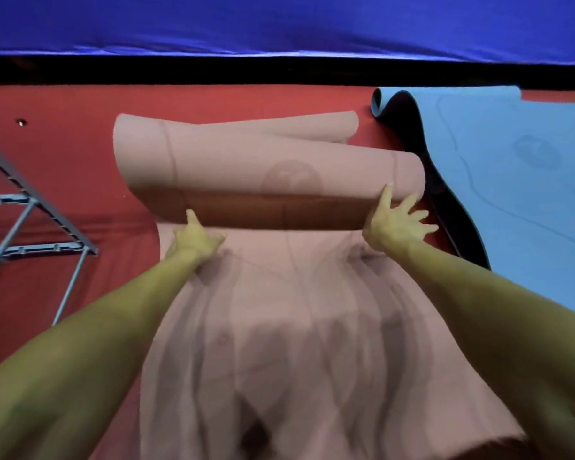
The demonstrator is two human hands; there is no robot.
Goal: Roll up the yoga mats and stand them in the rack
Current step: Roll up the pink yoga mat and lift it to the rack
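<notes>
forearms: two bare forearms reach forward from the bottom corners, over the flat part of the mat.
pink yoga mat (279, 327): lies flat on the red floor (63, 161) nearest the camera, with faint printed lines and blurred shadows across it; its far part is curled into a loose, wide roll (263, 180) that sits skewed, the left end flaring further away than the right. a round logo shows on the roll's top.
left hand (196, 239): at the near left edge of the roll, thumb up against the roll's face, the other fingers curled down where the roll meets the flat mat. grip: narrow, fingers tucked against the pink mat; whether they truly clasp it cannot be told.
right hand (395, 220): at the right end of the roll, fingers spread and straight, thumb raised on the roll's side. grip: wide, pressing on the pink mat and clasping nothing.
metal rack (24, 227): grey frame of bars and slotted rails on the floor at the left, well apart from the pink mat, partly cut by the edge of view.
blue yoga mat (512, 177): lies just right of the pink mat, its dark underside (445, 210) turned up along the left edge, its far corner curled over.
far side: a black strip (279, 71) runs along the floor's edge, with blue fabric (279, 21) above it.
floor fitting (21, 122): small round metal piece, far left.
</notes>
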